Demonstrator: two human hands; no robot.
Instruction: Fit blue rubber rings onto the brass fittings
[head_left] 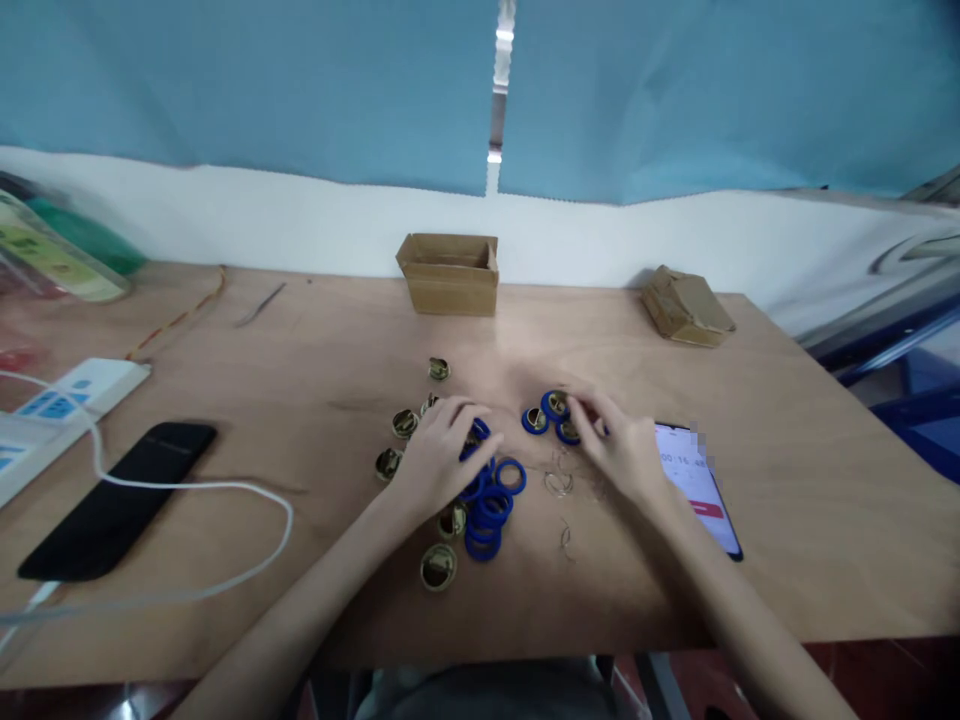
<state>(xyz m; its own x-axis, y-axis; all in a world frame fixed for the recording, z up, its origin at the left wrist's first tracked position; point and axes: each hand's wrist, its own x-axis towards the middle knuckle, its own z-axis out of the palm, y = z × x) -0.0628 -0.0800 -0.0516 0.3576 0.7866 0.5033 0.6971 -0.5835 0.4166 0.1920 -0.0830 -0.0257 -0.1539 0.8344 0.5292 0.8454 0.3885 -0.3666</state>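
Observation:
My left hand (442, 450) is over a pile of blue rings (493, 507), its thumb and fingers curled about one blue ring (480, 430). Around that hand lie several round brass-coloured metal pieces (438, 567), with hollow sides showing. My right hand (619, 440) is to the right, its thumb and fingertips pinched at a brass piece set in a blue ring (555, 404). Two similar ringed pieces (535, 420) lie close to it. Thin wire-like loops (559, 484) are on the table between my hands. My palms hide part of the pile.
An open cardboard box (454, 295) stands at the back, and a crumpled one (686, 308) at the back right. A lit phone (697, 490) lies beside my right forearm. At the left are a dark phone (120, 500), a white cable (289, 530) and a power strip (112, 378).

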